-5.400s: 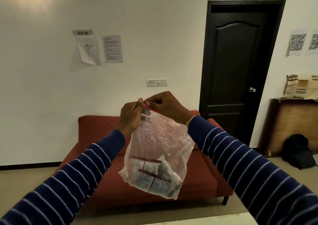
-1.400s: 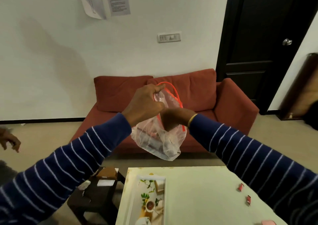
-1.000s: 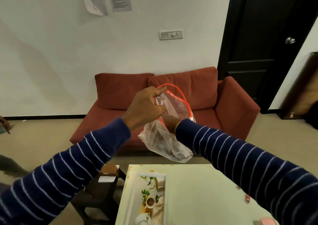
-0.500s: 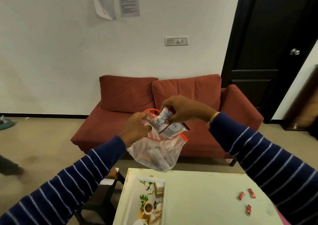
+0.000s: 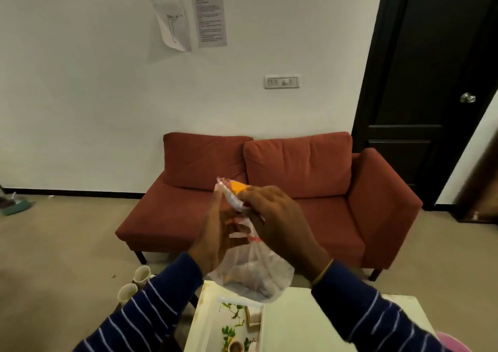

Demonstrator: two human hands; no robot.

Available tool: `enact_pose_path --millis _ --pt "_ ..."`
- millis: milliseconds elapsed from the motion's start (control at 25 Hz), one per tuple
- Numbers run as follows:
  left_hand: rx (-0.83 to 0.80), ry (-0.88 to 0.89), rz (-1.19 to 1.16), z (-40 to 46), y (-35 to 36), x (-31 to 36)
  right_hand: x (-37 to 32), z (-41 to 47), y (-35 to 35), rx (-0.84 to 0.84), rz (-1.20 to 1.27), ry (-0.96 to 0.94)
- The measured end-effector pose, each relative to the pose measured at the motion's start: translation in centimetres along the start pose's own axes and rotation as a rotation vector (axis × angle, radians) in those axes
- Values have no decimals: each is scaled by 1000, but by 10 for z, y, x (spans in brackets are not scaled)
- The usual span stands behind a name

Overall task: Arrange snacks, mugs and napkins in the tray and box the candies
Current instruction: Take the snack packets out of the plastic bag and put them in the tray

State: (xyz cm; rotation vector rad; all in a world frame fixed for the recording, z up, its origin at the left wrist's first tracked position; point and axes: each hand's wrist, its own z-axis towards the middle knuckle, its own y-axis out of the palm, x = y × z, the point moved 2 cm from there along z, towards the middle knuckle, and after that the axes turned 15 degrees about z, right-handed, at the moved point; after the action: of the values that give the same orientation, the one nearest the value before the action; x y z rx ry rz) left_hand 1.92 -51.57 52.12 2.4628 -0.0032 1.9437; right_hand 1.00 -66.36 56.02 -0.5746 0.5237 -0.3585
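A clear plastic bag (image 5: 253, 273) is held in the air above the near end of the white table (image 5: 293, 322); its red-edged mouth is gathered between the two hands, and its body hangs just over the tray (image 5: 213, 322), apart from it as far as can be judged. The left hand (image 5: 215, 241) is closed on the bag's upper edge, fingers curled around the film; the right hand (image 5: 275, 222) is curled over a snack packet (image 5: 234, 192) with an orange face, which is raised above the bag's mouth — whether it is fully clear of the film cannot be told, owing to blur. More packets are seen dimly through the bag's lower part.

The step in hand is judged to be the removal of snacks from the bag for placing in the tray; the tray, printed with a leaf pattern, already bears a small item at its far end, and a small cup shape shows at the frame's lower edge. Two paper cups (image 5: 134, 284) stand low at the left of the table.

For the next move, the packet is to be carried down to a free part of the tray and released flat; the bag must be kept upright by the left hand — otherwise the remaining packets may spill. No candies are visible in this view.
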Motion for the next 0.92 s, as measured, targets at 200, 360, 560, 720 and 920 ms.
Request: enact_pose_path --millis 200,360,560,720,920 --pt "-18 37 -231 -6 -2 5 -5 -10 23 -130 144 -64" --pt "27 122 -213 -10 -7 8 2 -13 9 359 819 528" --pt "61 184 -48 -16 7 -1 -2 -17 28 303 1286 978" --pt "100 216 128 -16 8 -20 -2 -16 36 274 1352 962" --pt "238 223 257 -18 -21 -43 15 -11 46 289 1362 935"
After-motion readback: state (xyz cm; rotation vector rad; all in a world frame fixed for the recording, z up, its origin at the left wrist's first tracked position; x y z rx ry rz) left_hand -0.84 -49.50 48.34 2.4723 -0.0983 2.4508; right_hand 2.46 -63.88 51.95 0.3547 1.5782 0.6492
